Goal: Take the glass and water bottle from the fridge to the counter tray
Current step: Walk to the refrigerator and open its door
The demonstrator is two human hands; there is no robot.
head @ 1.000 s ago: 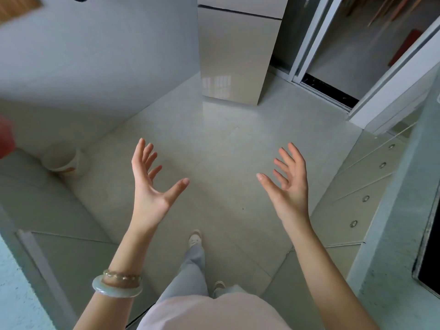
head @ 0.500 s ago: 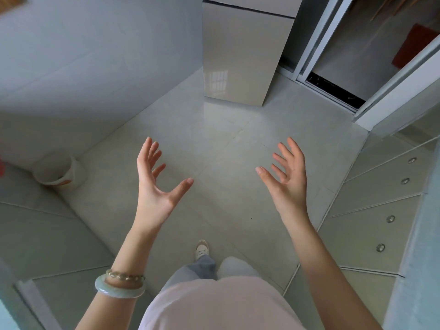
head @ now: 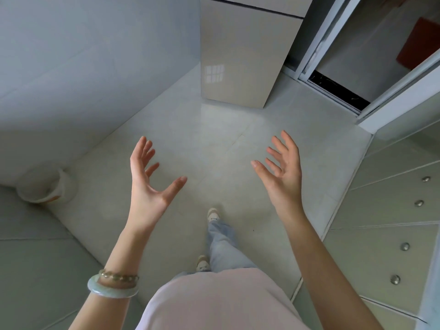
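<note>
A tall beige fridge (head: 240, 58) stands shut at the far end of the floor, ahead of me. My left hand (head: 148, 186) is raised over the floor tiles, palm inward, fingers spread, holding nothing; two bracelets sit on its wrist. My right hand (head: 282, 172) is raised the same way a little to the right, fingers apart and empty. Neither the glass, the water bottle nor the tray is in view.
A white bin (head: 42, 186) sits on the floor at the left, by the grey wall. Cabinet drawers with round metal knobs (head: 395, 210) line the right side. A sliding door frame (head: 333, 75) opens to another room right of the fridge.
The view has shifted forward along the floor and the fridge looks closer. One foot has stepped ahead. Both hands stay raised and open.
</note>
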